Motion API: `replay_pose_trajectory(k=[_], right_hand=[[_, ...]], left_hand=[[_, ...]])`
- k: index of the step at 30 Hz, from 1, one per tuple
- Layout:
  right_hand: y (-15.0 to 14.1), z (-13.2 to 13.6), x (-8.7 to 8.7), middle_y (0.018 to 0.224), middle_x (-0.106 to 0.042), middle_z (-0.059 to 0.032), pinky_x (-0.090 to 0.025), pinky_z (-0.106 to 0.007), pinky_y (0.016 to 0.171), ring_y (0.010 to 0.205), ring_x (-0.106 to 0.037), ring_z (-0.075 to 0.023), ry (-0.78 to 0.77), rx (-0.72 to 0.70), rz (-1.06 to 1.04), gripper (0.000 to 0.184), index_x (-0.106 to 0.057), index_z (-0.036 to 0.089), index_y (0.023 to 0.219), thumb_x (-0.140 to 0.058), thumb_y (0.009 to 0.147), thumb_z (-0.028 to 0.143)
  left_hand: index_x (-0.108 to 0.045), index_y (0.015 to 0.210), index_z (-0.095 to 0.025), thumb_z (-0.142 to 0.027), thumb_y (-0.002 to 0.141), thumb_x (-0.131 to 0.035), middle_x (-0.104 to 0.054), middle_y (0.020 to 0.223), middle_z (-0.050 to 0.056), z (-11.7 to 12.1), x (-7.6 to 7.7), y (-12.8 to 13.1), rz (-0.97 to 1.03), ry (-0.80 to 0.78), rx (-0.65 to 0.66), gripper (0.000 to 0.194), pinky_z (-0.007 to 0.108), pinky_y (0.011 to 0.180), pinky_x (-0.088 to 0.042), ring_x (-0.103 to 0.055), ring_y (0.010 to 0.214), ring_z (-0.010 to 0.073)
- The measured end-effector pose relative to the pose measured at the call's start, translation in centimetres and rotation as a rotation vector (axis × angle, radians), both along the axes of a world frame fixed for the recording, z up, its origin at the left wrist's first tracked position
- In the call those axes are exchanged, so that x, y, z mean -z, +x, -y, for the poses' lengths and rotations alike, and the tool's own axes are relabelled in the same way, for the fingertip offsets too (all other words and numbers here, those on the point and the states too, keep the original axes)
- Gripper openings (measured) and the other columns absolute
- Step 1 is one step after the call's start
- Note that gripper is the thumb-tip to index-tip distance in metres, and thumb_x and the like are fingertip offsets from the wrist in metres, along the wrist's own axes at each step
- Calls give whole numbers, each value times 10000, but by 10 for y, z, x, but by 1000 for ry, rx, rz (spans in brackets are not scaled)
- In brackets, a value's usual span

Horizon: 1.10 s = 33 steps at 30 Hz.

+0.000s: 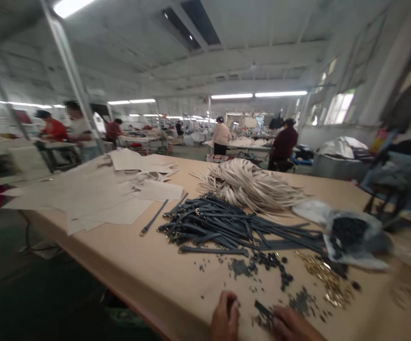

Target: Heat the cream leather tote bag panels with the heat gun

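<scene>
My left hand (225, 316) rests at the near edge of the beige table (127, 255), fingers curled together in a pinch; what it holds is too small to make out. My right hand (290, 324) lies beside it, fingers closed on a short dark strap piece (263, 309). Just beyond the hands lie scattered small dark parts (262, 265) and a heap of small gold metal pieces (328, 279). Further back sits a pile of dark blue straps (226, 225) with buckles, and behind it a pile of cream straps (251, 184).
Cream cut sheets (95, 194) cover the table's left side. A clear plastic bag (354, 237) of dark parts lies at the right. Several other people work at tables in the background, two near the left (66, 128) and two further back (283, 142).
</scene>
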State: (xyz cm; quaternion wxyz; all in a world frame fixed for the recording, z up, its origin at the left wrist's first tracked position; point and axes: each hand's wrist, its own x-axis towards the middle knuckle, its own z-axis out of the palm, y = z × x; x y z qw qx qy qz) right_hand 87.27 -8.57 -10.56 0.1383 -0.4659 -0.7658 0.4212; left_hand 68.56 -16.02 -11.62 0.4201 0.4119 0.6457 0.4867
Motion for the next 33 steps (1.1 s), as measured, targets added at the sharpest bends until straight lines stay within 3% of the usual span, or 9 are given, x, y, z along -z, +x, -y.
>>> replay_pose_trajectory(k=[4, 10, 16, 19, 22, 27, 30, 33], right_hand=[[23, 7, 12, 525, -512, 39, -335, -202, 403, 388, -432, -69, -147, 58, -128, 239, -428, 181, 649, -348, 841, 298], [17, 0, 10, 538, -524, 37, -294, -172, 331, 358, -463, -68, -234, 215, -281, 209, -358, 202, 654, -338, 786, 363], [14, -23, 11, 516, -533, 37, -294, -152, 295, 330, -445, -60, -208, 260, -326, 168, -411, 184, 656, -356, 768, 295], [36, -36, 9, 558, -581, 18, -301, -154, 296, 326, -425, -52, -218, 281, -357, 136, -457, 167, 672, -394, 744, 263], [76, -42, 7, 591, -575, 16, -306, -158, 301, 334, -407, -47, -210, 374, -375, 138, -461, 161, 696, -389, 745, 268], [132, -46, 5, 565, -483, 53, -274, -161, 299, 327, -336, -38, -153, 528, -356, 136, -408, 180, 688, -367, 766, 284], [136, -59, 2, 550, -474, 56, -269, -167, 302, 327, -338, -41, -141, 528, -345, 168, -396, 185, 655, -367, 787, 285], [125, -81, -3, 566, -517, 44, -293, -174, 306, 336, -371, -50, -173, 454, -342, 149, -433, 173, 683, -393, 800, 256]], left_hand=[[-520, 807, -171, -364, 815, -391, -579, 753, 31, -7, 0, -13, -299, 158, 5, 233, 256, 676, -429, -552, 744, 151], [-529, 772, -171, -274, 821, -351, -582, 771, 53, -37, -14, -11, -512, 260, 210, 212, 257, 665, -446, -551, 744, 154], [-537, 843, -187, -255, 812, -361, -590, 830, 62, -87, -12, -6, -684, 314, 318, 191, 288, 695, -469, -563, 777, 168], [-527, 911, -186, -259, 800, -382, -561, 920, 76, -120, -11, -5, -811, 344, 342, 197, 323, 762, -461, -549, 851, 185], [-522, 894, -185, -242, 793, -377, -526, 921, 68, -144, -11, -1, -971, 267, 355, 186, 339, 776, -449, -533, 860, 194], [-496, 733, -181, -233, 808, -340, -509, 804, 52, -148, -5, 0, -1064, 215, 427, 180, 326, 737, -435, -515, 788, 187], [-497, 743, -185, -240, 807, -350, -517, 808, 52, -147, -2, 6, -1017, 251, 457, 169, 328, 724, -433, -507, 789, 189], [-515, 750, -178, -228, 811, -342, -519, 850, 72, -151, -15, 26, -948, 290, 467, 191, 358, 757, -416, -487, 831, 202]])
